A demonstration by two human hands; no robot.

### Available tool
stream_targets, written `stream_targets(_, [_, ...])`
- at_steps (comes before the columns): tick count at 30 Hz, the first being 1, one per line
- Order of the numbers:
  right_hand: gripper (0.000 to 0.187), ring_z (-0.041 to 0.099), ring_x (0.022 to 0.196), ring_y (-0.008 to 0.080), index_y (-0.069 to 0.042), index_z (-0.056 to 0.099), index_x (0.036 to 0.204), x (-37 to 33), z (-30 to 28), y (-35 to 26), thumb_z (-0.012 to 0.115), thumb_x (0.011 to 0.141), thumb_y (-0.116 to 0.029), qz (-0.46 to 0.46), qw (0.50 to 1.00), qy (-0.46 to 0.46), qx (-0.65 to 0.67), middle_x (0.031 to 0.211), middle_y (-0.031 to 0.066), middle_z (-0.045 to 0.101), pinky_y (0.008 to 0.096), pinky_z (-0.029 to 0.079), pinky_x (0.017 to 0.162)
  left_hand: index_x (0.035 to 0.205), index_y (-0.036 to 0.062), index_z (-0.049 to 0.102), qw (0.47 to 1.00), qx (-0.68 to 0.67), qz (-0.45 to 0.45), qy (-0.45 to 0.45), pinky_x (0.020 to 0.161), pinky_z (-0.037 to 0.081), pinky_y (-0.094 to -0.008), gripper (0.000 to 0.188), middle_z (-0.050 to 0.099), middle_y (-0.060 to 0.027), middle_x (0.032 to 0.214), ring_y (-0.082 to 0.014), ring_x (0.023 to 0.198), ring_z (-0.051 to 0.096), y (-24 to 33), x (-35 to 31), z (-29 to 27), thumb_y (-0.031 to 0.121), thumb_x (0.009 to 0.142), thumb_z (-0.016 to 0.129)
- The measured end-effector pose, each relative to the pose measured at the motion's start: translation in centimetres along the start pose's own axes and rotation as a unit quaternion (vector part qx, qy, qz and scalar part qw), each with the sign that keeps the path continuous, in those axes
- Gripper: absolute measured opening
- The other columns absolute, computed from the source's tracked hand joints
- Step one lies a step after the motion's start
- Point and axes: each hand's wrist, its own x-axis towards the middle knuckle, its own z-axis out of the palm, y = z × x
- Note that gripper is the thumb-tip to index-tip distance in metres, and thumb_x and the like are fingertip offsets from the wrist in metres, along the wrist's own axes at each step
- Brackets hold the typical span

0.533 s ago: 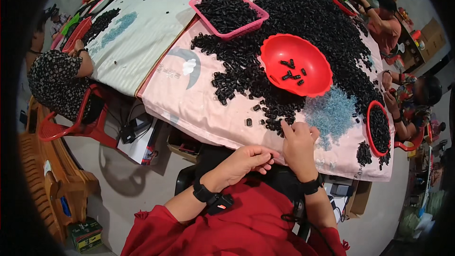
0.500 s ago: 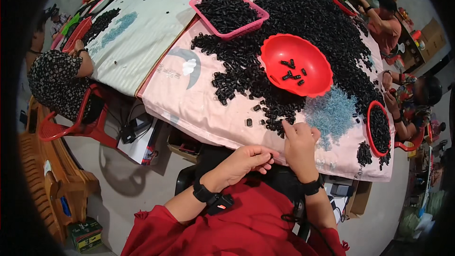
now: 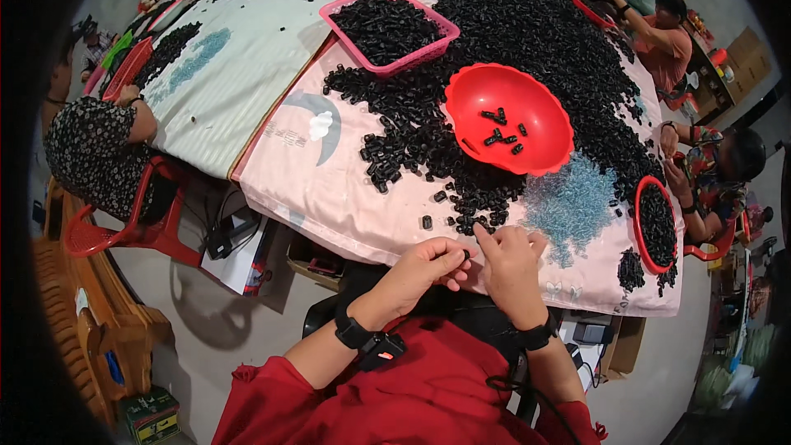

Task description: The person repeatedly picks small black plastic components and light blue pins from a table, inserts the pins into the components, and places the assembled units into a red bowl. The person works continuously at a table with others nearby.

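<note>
My left hand (image 3: 424, 274) is closed, thumb and forefinger pinching a small black plastic piece (image 3: 466, 255) in front of the table's near edge. Close beside it is my right hand (image 3: 512, 268), palm down over the edge of the cloth. Its fingers are apart, the forefinger reaching toward loose black pieces (image 3: 474, 218); whether it touches them I cannot tell. Beyond the right hand lies a heap of small clear bluish pieces (image 3: 568, 206). A red scalloped bowl (image 3: 544, 136) with several joined black pieces stands among the black ones.
A large black heap (image 3: 527, 25) covers the far table. A pink basket (image 3: 449, 33) full of black pieces stands at its left, a red oval basket (image 3: 638, 227) at the right. People sit around both tables; a red chair (image 3: 136, 227) is at left.
My right hand has shifted slightly left and nearer to my left hand. My left hand has risen a little toward the table edge, still pinching the black piece. The view has shifted slightly.
</note>
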Motion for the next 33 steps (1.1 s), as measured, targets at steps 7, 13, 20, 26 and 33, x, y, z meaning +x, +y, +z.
stream_targets(7, [0.048,0.058,0.093,0.0254,-0.010,0.071,0.131,2.5,0.4,1.0,0.067,0.084,-0.006,0.008,0.999,0.026,-0.032,0.091,0.0056,0.058,0.0459,0.037,0.090,0.129,0.0006,0.069,0.999,0.019,-0.028,0.015,0.083,0.058,-0.0267,0.030,0.069,-0.0033,0.111,-0.0105,0.092,0.068,-0.4,0.4,-0.2,0.024,0.112,0.059])
stream_targets(13, [0.048,0.057,0.090,0.0267,-0.011,0.071,0.132,4.3,0.6,0.9,0.064,0.085,-0.005,-0.003,0.996,-0.009,-0.085,0.090,0.0066,0.057,0.0458,0.037,0.088,0.128,0.0005,0.069,0.999,0.016,-0.047,0.001,0.083,0.057,-0.0262,0.030,0.070,-0.0031,0.108,-0.0103,0.091,0.068,-0.3,-0.1,-1.0,0.024,0.111,0.061])
stream_targets(20, [0.048,0.057,0.092,0.0266,-0.007,0.071,0.132,2.5,0.3,0.9,0.063,0.085,-0.007,0.014,0.998,-0.023,-0.054,0.091,0.0066,0.057,0.0466,0.037,0.089,0.130,0.0003,0.068,0.999,0.014,-0.032,-0.020,0.084,0.059,-0.0278,0.030,0.072,-0.0051,0.110,-0.0113,0.093,0.069,-0.4,-0.3,-0.9,0.023,0.110,0.063])
stream_targets(26, [0.023,0.064,0.089,0.0229,-0.006,0.072,0.115,1.0,-1.0,0.6,0.069,0.092,-0.004,0.095,0.982,0.093,0.138,0.096,0.0063,0.068,0.0406,0.038,0.090,0.130,-0.0003,0.068,0.998,-0.029,-0.033,-0.038,0.087,0.059,-0.0288,0.031,0.072,-0.0063,0.112,-0.0126,0.097,0.069,-0.1,-0.8,-0.7,0.023,0.109,0.064])
stream_targets(33, [0.011,0.066,0.084,0.0234,-0.008,0.074,0.104,-0.6,-5.1,-2.8,0.072,0.093,-0.004,0.106,0.951,0.077,0.281,0.093,0.0047,0.071,0.0369,0.038,0.088,0.131,-0.0007,0.067,0.996,-0.056,-0.022,-0.069,0.086,0.058,-0.0286,0.032,0.071,-0.0059,0.114,-0.0128,0.100,0.069,0.2,-1.5,0.6,0.022,0.108,0.065])
